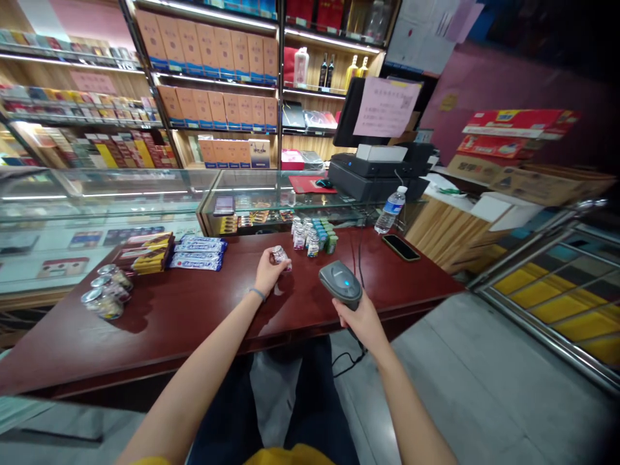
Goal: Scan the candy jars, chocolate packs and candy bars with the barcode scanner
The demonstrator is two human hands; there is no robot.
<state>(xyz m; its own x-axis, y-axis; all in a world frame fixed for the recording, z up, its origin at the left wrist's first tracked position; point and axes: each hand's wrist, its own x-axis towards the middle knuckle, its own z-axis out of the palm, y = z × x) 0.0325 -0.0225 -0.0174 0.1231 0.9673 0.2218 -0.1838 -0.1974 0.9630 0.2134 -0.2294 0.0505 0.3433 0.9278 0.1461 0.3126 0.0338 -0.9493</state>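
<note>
Left hand (268, 274): gripping a jar (279, 254) over the tabletop (208, 316).
Right hand (364, 321): clasping the scanner (340, 282).
Jar position: left of scanner, apart, left hand nearer (long axis unclear).

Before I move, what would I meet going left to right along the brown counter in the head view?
Three jars, brown and yellow packets, blue-and-white packets, left hand holding a small jar, cluster of small containers, scanner in the right hand, phone.
</note>
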